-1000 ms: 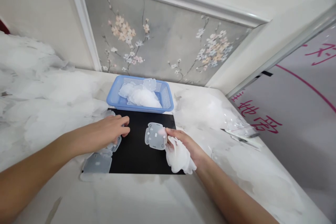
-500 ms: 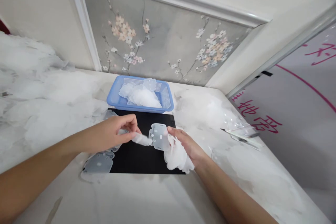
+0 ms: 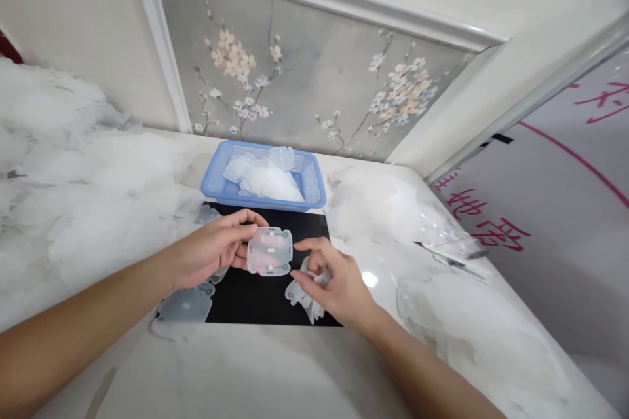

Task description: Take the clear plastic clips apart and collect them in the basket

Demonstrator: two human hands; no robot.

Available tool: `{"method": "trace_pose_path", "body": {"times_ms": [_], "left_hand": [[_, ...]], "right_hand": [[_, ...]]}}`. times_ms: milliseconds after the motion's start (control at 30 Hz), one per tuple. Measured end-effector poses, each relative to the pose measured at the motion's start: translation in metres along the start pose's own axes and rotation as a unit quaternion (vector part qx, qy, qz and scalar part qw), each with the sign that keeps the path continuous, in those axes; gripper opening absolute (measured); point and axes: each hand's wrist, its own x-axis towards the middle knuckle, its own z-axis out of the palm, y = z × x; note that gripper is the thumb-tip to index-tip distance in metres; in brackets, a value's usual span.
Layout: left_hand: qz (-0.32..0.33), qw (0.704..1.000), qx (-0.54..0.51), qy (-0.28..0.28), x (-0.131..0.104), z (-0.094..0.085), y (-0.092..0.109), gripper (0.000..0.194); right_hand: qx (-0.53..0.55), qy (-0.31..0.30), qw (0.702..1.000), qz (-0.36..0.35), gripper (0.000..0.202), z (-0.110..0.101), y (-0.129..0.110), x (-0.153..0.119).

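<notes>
My left hand [image 3: 221, 245] is closed on a translucent plastic sheet [image 3: 270, 251] with a notched outline and small slots, its thumb on top and fingers underneath. To the right of that sheet, my right hand [image 3: 331, 275] has its thumb and index finger apart, close to the sheet's right edge. Beneath my right hand, a bunch of crumpled white translucent pieces [image 3: 301, 292] lies on the black mat [image 3: 246, 304]; my hand partly hides it. More flat translucent sheets [image 3: 185, 306] rest at the mat's left side, partly under my left forearm.
A blue plastic basket [image 3: 216, 177] holding several white translucent pieces stands behind the mat. Big heaps of similar pieces [image 3: 98, 190] cover the left side. Clear bags of white pieces [image 3: 378, 200] lie at right. A whiteboard [image 3: 555, 229] with pink writing borders the right edge.
My left hand has taken the slotted sheet, moved left and turned toward the camera. My right hand has let go of the sheet and the crumpled bunch, which now lies on the mat.
</notes>
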Motion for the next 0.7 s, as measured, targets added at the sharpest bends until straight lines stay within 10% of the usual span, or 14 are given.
{"method": "trace_pose_path", "body": {"times_ms": [133,300,533,700], "left_hand": [[0.001,1.000,-0.006,-0.020,-0.001,0.003,-0.001,0.021],[0.013,0.992,0.121,-0.019,-0.004,0.001,0.000,0.026],[0.118,0.764,0.630,-0.078,-0.012,-0.037,0.007,0.013],[0.075,0.728,0.669,-0.129,-0.013,-0.048,0.006,0.027]], "right_hand": [[-0.077,-0.001,0.994,-0.071,0.046,0.003,-0.001,0.001],[-0.017,0.014,0.998,-0.050,0.022,0.000,-0.002,0.004],[0.320,-0.040,0.913,0.250,0.042,-0.010,-0.002,0.010],[0.385,-0.073,0.870,0.300,0.054,-0.011,-0.003,0.013]]}}
